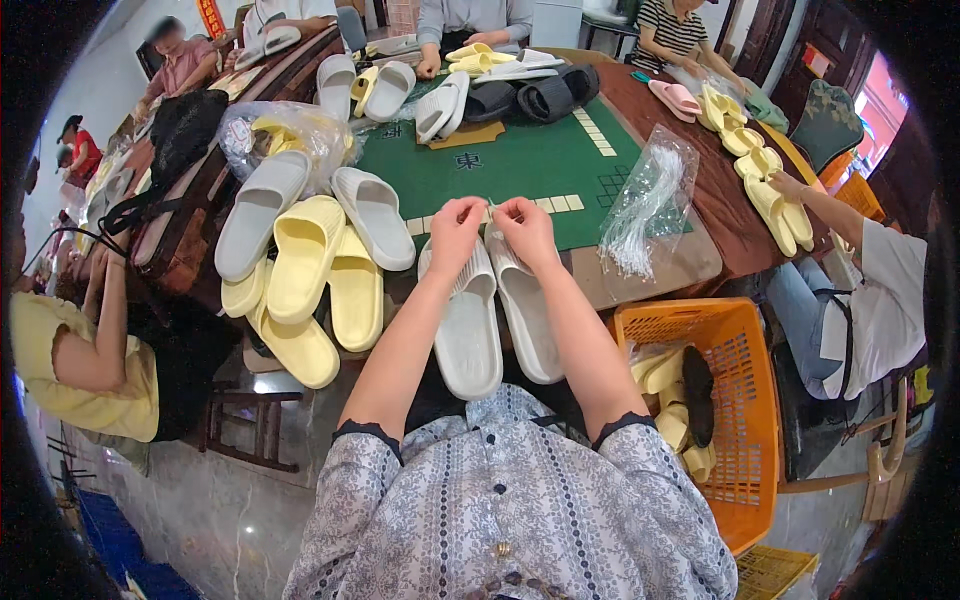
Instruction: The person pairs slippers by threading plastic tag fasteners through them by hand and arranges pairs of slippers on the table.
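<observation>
A pair of light grey slippers lies at the table's near edge, the left slipper point(468, 345) beside the right slipper point(528, 315), toes away from me. Over their toe ends, my left hand point(457, 235) and my right hand point(525, 232) are close together, fingertips pinched. Something thin and pale seems to be between them, too small to make out. Left of my hands is a pile of yellow slippers point(300, 260) and grey slippers point(262, 215). To the right sits a clear plastic bag point(652, 205) of thin white strings.
An orange crate point(765, 430) holding slippers stands at my right. Black slippers point(548, 95) and more pairs lie across the green table mat point(400, 165). At right, a person's hand point(790, 187) touches a row of yellow slippers point(768, 215). Other people sit around.
</observation>
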Demonstrator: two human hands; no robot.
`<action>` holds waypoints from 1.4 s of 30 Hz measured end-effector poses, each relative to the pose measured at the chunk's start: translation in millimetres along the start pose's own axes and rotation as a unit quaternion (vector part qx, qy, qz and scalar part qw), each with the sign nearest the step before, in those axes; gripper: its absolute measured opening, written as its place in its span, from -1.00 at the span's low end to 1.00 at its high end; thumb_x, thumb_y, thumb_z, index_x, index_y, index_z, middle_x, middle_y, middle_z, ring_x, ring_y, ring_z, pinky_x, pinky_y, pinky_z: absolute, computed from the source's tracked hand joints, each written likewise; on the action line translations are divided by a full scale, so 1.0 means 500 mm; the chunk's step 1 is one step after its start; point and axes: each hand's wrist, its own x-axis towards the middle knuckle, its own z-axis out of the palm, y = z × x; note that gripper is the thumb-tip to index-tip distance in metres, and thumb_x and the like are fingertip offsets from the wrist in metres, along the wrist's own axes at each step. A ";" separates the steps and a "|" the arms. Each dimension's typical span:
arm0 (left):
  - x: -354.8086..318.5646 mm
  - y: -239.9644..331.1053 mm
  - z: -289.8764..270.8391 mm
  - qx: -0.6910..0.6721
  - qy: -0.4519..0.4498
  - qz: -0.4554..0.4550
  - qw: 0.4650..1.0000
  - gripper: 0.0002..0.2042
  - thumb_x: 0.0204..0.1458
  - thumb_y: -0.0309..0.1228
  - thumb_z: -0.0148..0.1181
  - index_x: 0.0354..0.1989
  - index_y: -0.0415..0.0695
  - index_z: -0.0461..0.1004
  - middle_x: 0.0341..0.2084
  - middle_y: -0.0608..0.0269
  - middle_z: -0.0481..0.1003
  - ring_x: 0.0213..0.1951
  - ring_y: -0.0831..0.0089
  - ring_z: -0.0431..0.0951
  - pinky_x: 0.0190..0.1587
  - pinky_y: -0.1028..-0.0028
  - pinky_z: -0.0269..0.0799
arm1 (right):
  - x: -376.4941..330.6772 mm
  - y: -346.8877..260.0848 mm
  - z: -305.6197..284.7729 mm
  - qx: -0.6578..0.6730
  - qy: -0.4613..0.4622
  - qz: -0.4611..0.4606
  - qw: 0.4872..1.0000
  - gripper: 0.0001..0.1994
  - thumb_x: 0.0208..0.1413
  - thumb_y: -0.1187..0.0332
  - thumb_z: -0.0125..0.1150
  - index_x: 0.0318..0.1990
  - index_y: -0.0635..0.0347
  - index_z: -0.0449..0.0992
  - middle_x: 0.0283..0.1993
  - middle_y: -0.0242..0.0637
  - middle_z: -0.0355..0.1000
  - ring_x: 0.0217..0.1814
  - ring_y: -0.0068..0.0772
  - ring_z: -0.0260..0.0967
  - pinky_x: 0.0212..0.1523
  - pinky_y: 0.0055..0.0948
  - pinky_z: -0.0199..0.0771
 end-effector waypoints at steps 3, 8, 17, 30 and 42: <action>0.008 0.034 -0.016 0.017 0.061 0.079 0.995 -0.80 0.09 -0.44 0.21 -0.12 -0.19 0.55 -0.27 0.22 0.52 -0.29 0.46 0.52 -0.19 0.49 0.44 | 0.005 0.016 0.006 -0.002 0.021 -0.008 1.000 -0.83 0.01 0.34 0.28 -0.37 0.27 0.55 -0.46 -0.32 0.51 -0.43 -0.52 0.42 -0.33 -0.47 0.44; -0.065 0.319 -0.023 -0.211 -0.068 0.087 0.971 -0.84 0.16 -0.48 0.12 -0.14 -0.26 0.53 -0.18 0.26 0.50 -0.11 0.58 0.45 -0.04 0.56 0.34 | 0.003 0.028 -0.004 0.021 0.023 -0.007 0.999 -0.85 0.03 0.36 0.27 -0.36 0.28 0.55 -0.45 -0.33 0.51 -0.42 -0.56 0.41 -0.32 -0.50 0.43; -0.181 0.547 -0.104 -0.242 -0.206 0.277 0.907 -0.79 0.19 -0.37 -0.05 -0.27 -0.26 0.43 -0.27 -0.01 0.48 -0.05 0.12 0.41 0.03 0.27 0.32 | 0.011 0.028 0.003 0.036 0.026 0.009 0.999 -0.83 0.03 0.34 0.30 -0.35 0.28 0.56 -0.43 -0.37 0.51 -0.42 -0.60 0.38 -0.31 -0.53 0.42; -0.197 0.532 -0.112 -0.249 -0.201 0.249 0.914 -0.79 0.17 -0.35 -0.02 -0.24 -0.27 0.43 -0.25 -0.01 0.47 -0.05 0.13 0.41 0.02 0.28 0.32 | 0.015 0.050 0.008 0.039 0.018 -0.006 0.999 -0.82 0.03 0.34 0.30 -0.32 0.28 0.57 -0.41 -0.36 0.53 -0.40 -0.59 0.40 -0.29 -0.52 0.43; -0.193 0.533 -0.101 -0.266 -0.220 0.238 0.908 -0.78 0.14 -0.33 0.02 -0.22 -0.27 0.42 -0.23 -0.01 0.47 -0.04 0.14 0.41 0.02 0.28 0.32 | 0.011 0.047 -0.006 0.058 0.022 0.005 0.998 -0.84 0.04 0.36 0.30 -0.32 0.27 0.56 -0.42 -0.39 0.51 -0.41 -0.64 0.36 -0.31 -0.56 0.41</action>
